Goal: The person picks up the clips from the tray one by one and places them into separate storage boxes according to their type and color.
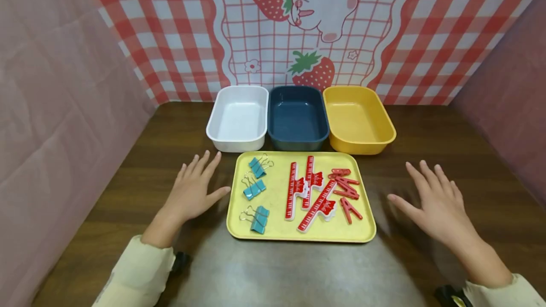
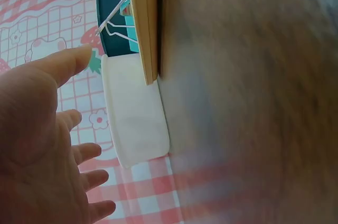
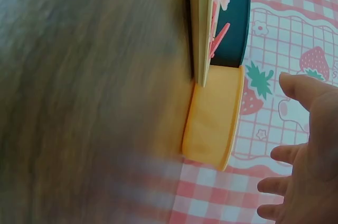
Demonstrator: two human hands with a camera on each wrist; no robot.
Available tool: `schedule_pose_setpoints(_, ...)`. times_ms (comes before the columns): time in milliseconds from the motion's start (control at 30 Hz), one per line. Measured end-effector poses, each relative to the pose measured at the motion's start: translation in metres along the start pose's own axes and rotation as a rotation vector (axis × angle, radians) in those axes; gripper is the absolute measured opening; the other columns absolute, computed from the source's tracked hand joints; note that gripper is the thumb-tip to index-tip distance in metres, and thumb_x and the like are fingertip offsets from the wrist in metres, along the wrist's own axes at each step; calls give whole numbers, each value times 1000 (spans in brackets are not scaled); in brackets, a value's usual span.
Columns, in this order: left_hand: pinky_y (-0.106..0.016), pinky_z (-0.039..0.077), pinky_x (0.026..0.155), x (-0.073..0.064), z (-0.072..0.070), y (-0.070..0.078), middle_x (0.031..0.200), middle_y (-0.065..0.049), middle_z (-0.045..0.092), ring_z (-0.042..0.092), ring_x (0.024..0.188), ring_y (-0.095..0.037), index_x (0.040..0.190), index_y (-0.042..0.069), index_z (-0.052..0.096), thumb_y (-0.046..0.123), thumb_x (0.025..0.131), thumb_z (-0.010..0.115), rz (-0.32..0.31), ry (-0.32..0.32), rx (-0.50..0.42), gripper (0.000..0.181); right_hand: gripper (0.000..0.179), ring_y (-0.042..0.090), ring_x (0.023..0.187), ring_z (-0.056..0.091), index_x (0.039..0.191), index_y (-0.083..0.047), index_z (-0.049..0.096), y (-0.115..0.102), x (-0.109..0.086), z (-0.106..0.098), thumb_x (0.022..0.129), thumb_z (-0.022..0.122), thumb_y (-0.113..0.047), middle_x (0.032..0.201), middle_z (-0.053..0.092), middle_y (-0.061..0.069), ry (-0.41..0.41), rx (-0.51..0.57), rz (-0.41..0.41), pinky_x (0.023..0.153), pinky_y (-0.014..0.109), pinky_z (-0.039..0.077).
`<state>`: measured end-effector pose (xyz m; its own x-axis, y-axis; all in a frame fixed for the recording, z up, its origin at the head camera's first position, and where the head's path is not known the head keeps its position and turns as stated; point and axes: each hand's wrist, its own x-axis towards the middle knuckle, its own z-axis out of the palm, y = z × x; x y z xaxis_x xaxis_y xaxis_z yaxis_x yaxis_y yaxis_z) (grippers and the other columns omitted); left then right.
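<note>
A yellow tray [image 1: 277, 232] lies on the wooden table between my hands. On its left side are three teal binder clips [image 1: 259, 219]. Three red-and-white ruler-like clips [image 1: 291, 191] with piano-key markings lie in the middle, and several red clothespins [image 1: 350, 210] are along the right side. My left hand [image 1: 189, 193] is beside the tray's left edge, fingers spread, holding nothing. To the right of the tray, my right hand [image 1: 439, 203] is likewise spread and holds nothing. Both wrist views show the left palm [image 2: 39, 145] and right palm [image 3: 311, 171] with fingers extended.
Behind the tray stand three bins side by side: white [image 1: 238, 142], dark blue [image 1: 297, 144] and yellow [image 1: 362, 148]. A red-and-white checked cloth [image 1: 170, 37] with strawberries hangs behind them. Pink fabric walls [image 1: 64, 108] flank the wooden table [image 1: 426, 131].
</note>
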<state>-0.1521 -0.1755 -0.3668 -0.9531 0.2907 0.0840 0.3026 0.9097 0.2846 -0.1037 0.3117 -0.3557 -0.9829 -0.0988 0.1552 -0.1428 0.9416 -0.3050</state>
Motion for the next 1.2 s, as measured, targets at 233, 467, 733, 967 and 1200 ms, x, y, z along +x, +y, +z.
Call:
schedule_pose_setpoints(233, -63, 15, 106, 4, 3, 4, 151, -21, 16, 14, 135, -44, 150, 13, 18, 47, 86, 61, 4, -4, -48, 84, 88, 45, 135, -5, 149, -9, 17, -5, 1, 0, 85, 60, -52, 149, 10, 28, 11, 14, -14, 100, 71, -4)
schedule_pose_setpoints(467, -65, 20, 103, 6, 5, 6, 151, -21, 15, 16, 134, -44, 150, 13, 14, 44, 85, 64, -3, -28, -109, 89, 89, 48, 134, -3, 149, -10, 18, -10, 2, 2, 84, 62, -51, 148, 12, 29, 21, 23, -21, 99, 72, -3)
schedule_pose_setpoints(733, -63, 29, 100, 10, 7, 7, 150, -23, 16, 20, 132, -44, 150, 10, 14, 36, 80, 72, -1, -60, -229, 94, 89, 49, 134, 2, 148, -9, 21, -15, 4, 3, 83, 63, -51, 147, 16, 30, 49, 25, -40, 98, 73, 4)
schedule_pose_setpoints(967, -56, 31, 103, 15, 9, 6, 145, -26, 23, 27, 130, -42, 149, 6, 14, 27, 76, 78, 7, -101, -368, 99, 89, 49, 134, 2, 149, -10, 21, -16, 6, 5, 82, 64, -51, 147, 16, 30, 41, 37, -35, 96, 74, 5)
schedule_pose_setpoints(1200, -41, 53, 81, 19, 11, 4, 134, -27, 33, 53, 105, -39, 148, 3, 17, 14, 72, 82, -32, -149, -531, 100, 89, 50, 133, 0, 149, -10, 20, -19, 8, 6, 83, 64, -50, 147, 16, 31, 37, 50, -32, 93, 76, 8)
